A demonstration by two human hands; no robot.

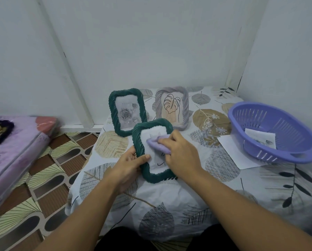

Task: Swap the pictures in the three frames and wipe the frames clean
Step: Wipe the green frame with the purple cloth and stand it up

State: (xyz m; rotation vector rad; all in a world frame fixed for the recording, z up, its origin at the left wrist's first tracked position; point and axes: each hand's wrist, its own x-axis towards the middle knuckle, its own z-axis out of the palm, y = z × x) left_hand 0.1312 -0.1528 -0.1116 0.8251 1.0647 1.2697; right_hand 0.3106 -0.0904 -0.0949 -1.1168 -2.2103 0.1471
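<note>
A dark green frame (140,151) lies tilted at the table's middle, its glass facing up. My left hand (129,164) grips its left edge, thumb on the glass. My right hand (180,153) holds a lilac cloth (156,144) pressed onto the glass. Behind it stand two upright frames: a dark green frame with a rose picture (126,112) at the left and a grey-lilac frame with a leaf drawing (172,105) at the right. The picture in the held frame is mostly hidden by the cloth and my hand.
A purple slotted basket (272,131) at the right holds a loose picture (261,139) and rests partly on a white sheet (233,151). The leaf-print tablecloth (215,178) covers the low table. A lilac mattress (12,151) lies on the patterned floor at left. Walls close behind.
</note>
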